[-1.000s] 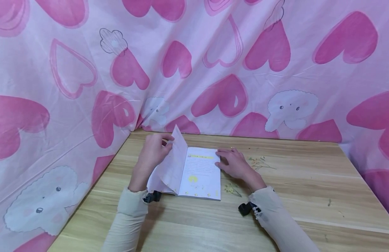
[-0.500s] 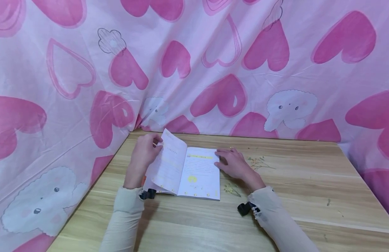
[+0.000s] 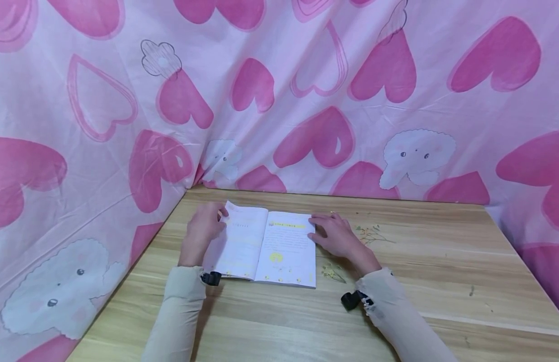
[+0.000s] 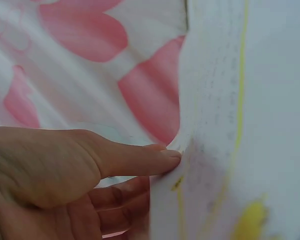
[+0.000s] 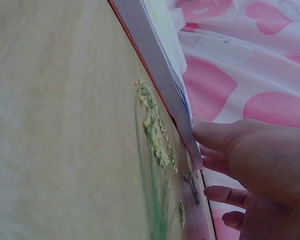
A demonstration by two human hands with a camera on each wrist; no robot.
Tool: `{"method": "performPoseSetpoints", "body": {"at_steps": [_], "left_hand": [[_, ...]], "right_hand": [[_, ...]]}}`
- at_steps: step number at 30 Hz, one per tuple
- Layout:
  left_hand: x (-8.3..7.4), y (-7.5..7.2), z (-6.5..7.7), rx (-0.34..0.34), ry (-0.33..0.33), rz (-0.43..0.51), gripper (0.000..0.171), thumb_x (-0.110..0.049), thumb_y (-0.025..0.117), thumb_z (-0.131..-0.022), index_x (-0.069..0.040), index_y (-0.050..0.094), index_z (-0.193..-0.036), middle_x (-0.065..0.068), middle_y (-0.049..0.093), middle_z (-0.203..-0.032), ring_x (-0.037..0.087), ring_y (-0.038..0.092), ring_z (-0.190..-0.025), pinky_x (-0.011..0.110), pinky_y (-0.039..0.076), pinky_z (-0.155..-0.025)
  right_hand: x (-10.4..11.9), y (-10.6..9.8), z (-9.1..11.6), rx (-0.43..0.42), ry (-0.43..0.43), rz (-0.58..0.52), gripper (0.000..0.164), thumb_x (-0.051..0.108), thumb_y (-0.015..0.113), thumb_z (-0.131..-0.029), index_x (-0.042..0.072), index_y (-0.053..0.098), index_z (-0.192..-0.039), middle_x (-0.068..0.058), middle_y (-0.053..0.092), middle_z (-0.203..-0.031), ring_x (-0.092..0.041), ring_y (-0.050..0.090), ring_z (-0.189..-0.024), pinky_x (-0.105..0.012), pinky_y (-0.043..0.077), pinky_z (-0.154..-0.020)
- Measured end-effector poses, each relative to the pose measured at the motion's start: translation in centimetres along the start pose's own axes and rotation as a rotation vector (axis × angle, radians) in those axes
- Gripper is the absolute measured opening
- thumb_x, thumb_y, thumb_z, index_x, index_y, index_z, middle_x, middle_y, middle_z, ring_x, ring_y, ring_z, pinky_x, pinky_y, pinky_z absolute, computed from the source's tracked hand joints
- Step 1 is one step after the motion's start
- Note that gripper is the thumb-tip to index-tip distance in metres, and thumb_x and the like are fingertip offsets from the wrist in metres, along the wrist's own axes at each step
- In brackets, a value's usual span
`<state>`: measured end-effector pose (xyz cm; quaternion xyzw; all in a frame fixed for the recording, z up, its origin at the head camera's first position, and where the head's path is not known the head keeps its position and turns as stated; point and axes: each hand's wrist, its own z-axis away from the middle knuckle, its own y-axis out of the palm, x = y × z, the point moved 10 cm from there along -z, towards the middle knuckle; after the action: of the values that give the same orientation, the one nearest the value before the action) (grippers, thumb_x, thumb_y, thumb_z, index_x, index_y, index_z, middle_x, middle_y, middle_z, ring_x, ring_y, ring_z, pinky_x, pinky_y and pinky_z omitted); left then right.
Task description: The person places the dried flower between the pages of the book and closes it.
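Note:
An open book (image 3: 286, 254) with white pages and yellow print lies on the wooden table. At the left page's outer edge is my left hand (image 3: 201, 232); the page's top corner curls up there. The left wrist view has the thumb (image 4: 162, 161) on the face of the page (image 4: 210, 100) and the other fingers partly hidden behind it, pinching it. My right hand (image 3: 338, 235) rests against the book's upper right edge. In the right wrist view its thumb (image 5: 210, 134) touches the page block's edge (image 5: 162, 65), with the other fingers loosely spread beside it.
Pressed dried flowers (image 3: 332, 273) lie just right of the book, and another dried sprig (image 3: 372, 233) lies beyond the right hand. A pink heart-patterned cloth (image 3: 315, 136) hangs along the table's back and left edges. Each wrist bears a black camera (image 3: 350, 300).
My left hand has brought the raised page over to the left and down, so it now lies nearly flat. The right hand has stayed at the book's right edge.

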<state>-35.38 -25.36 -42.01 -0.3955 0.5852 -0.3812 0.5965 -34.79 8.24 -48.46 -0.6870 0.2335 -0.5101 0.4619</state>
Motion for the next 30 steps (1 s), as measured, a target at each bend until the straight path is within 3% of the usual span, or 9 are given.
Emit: {"method": "performPoseSetpoints", "body": {"at_steps": [11,14,19,24,27,30], "left_hand": [[1.5,2.9,-0.6,0.086,-0.023,-0.037,0.028,0.0,0.074,-0.092,-0.012,0.078,-0.116,0.016,0.07,-0.109,0.032,0.064,-0.099,0.04,0.051,-0.069],[1.5,3.3,-0.6,0.1,-0.042,-0.042,0.031,0.001,0.07,-0.092,-0.014,0.078,-0.118,0.02,0.071,-0.122,0.036,0.064,-0.102,0.044,0.051,-0.069],[1.0,3.7,-0.3,0.082,-0.049,-0.08,0.029,-0.004,0.067,-0.093,-0.014,0.077,-0.119,0.025,0.067,-0.133,0.041,0.064,-0.111,0.058,0.057,-0.079],[-1.4,3.1,0.2,-0.02,0.038,-0.141,0.025,-0.009,0.074,-0.095,-0.008,0.079,-0.119,0.025,0.067,-0.129,0.047,0.064,-0.12,0.065,0.058,-0.09],[-3.9,2.9,0.6,-0.085,0.133,-0.134,0.026,-0.008,0.076,-0.095,-0.005,0.079,-0.12,0.024,0.07,-0.127,0.046,0.067,-0.119,0.062,0.059,-0.093],[-6.8,3.4,1.2,-0.089,0.247,-0.095,0.03,-0.009,0.078,-0.095,-0.006,0.077,-0.124,0.023,0.071,-0.13,0.043,0.068,-0.123,0.06,0.059,-0.098]], "right_hand": [[0.0,0.0,0.1,0.002,0.008,-0.002,0.056,0.039,0.07,-0.106,0.014,0.059,-0.155,-0.008,0.048,-0.17,-0.046,0.035,-0.158,-0.066,0.03,-0.125],[0.0,0.0,0.1,0.001,0.011,-0.003,0.056,0.039,0.07,-0.106,0.014,0.06,-0.155,-0.008,0.048,-0.17,-0.047,0.031,-0.161,-0.068,0.027,-0.127],[0.1,-0.1,0.1,-0.006,0.012,0.005,0.056,0.039,0.07,-0.106,0.015,0.06,-0.155,-0.007,0.049,-0.17,-0.044,0.038,-0.157,-0.064,0.034,-0.121],[0.2,-0.2,0.2,-0.011,0.016,0.016,0.056,0.039,0.07,-0.106,0.016,0.059,-0.156,-0.006,0.049,-0.169,-0.036,0.047,-0.145,-0.057,0.039,-0.113],[0.2,-0.2,0.2,-0.009,0.02,0.015,0.056,0.038,0.071,-0.106,0.016,0.059,-0.156,-0.006,0.049,-0.169,-0.035,0.047,-0.144,-0.056,0.039,-0.113],[0.3,-0.2,0.2,-0.008,0.019,0.013,0.056,0.039,0.071,-0.106,0.016,0.059,-0.156,-0.006,0.049,-0.169,-0.038,0.045,-0.148,-0.059,0.038,-0.117]]}}
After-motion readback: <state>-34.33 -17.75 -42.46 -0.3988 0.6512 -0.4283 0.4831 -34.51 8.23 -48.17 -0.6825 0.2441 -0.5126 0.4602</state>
